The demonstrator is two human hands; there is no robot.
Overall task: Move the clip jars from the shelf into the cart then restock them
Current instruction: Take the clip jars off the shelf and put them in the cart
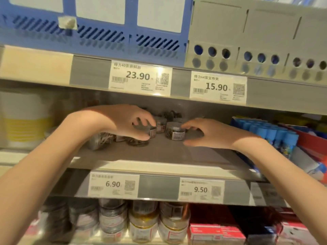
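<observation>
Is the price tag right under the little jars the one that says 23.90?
No, the price tag on the shelf edge under the clip jars reads 6.90; the 23.90 tag sits on the shelf above.

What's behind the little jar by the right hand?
Behind the jar by the right hand stands another jar, then a dark blurred heap of clips. The shelf's far back is too dim to tell.

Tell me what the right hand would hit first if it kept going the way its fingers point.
Most likely the clip jar just ahead: the right hand has its fingers at the jar's right side, though actual contact is unclear.
</observation>
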